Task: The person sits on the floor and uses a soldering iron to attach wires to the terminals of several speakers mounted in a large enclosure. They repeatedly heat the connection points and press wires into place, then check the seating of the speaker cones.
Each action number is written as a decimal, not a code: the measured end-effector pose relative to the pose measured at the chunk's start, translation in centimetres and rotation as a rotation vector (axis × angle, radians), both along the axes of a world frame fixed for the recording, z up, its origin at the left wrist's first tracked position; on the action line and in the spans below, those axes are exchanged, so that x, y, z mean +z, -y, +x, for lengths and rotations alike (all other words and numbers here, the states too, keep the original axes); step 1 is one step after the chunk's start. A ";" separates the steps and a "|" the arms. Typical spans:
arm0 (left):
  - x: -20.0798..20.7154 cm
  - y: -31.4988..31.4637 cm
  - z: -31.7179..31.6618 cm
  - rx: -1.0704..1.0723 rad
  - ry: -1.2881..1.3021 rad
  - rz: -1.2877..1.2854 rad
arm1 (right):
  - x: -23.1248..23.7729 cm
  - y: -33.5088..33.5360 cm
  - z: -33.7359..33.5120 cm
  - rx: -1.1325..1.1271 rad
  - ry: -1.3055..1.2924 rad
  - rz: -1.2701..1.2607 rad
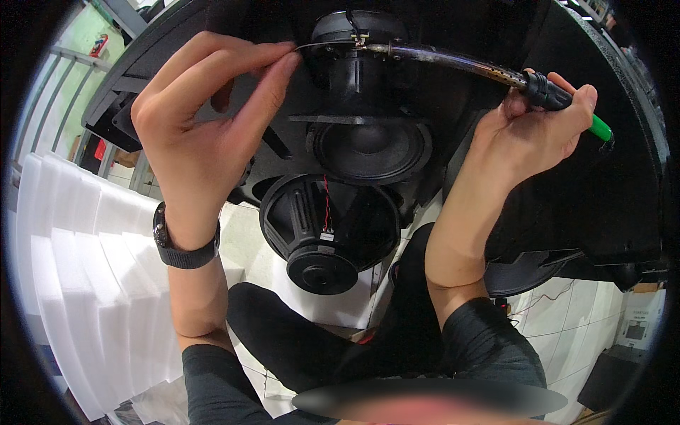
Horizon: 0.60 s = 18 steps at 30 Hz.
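Between thumb and forefinger my left hand (205, 99) pinches a thin strand of solder wire (319, 45). Its far end reaches a small metal terminal (361, 40) on a black speaker driver (333, 27) with a horn. My right hand (528, 127) grips a soldering iron (460, 62) by its black and green handle. The iron's tip meets the terminal from the right, close to the wire's end. Below the horn sits a round speaker cone (372, 150). Nearer to me is a larger black woofer (319, 219) with red and black wires (326, 202) running to a white connector.
White foam sheets (99, 283) are stacked on the left beside a metal rail (67, 55). A large black speaker cabinet (588, 177) spans the right side. Another round speaker (524, 276) lies beneath its near edge. A white box (641, 319) stands at the far right.
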State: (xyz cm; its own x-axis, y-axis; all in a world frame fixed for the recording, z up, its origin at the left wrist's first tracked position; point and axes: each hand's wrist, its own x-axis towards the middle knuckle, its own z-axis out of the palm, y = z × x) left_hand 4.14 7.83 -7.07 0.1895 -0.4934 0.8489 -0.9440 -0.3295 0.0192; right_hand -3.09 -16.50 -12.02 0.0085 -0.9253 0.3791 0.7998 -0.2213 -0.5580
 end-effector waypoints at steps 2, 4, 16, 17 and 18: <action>0.1 -0.2 -0.2 0.004 -0.021 0.004 | 0.1 -0.2 0.0 -0.012 0.001 0.011; 0.2 -0.4 -0.3 0.012 -0.030 0.020 | 0.2 -0.4 0.0 -0.012 -0.002 -0.005; 1.0 -0.9 -0.5 -0.006 0.007 0.060 | 0.1 -1.2 0.3 -0.093 0.029 0.016; 1.2 -1.0 -0.6 0.009 0.011 0.075 | 0.1 -1.2 0.3 -0.098 0.029 0.018; 1.3 -1.0 -0.7 -0.005 0.010 0.089 | 0.1 -1.2 0.4 -0.103 0.028 0.020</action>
State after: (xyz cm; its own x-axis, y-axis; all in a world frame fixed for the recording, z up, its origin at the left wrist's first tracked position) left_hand 3.46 8.83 -5.73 0.1784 -0.5678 0.8036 -0.9456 -0.3247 -0.0195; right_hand -2.73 -15.27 -11.95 -0.0976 -0.9281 0.3594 0.7887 -0.2924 -0.5409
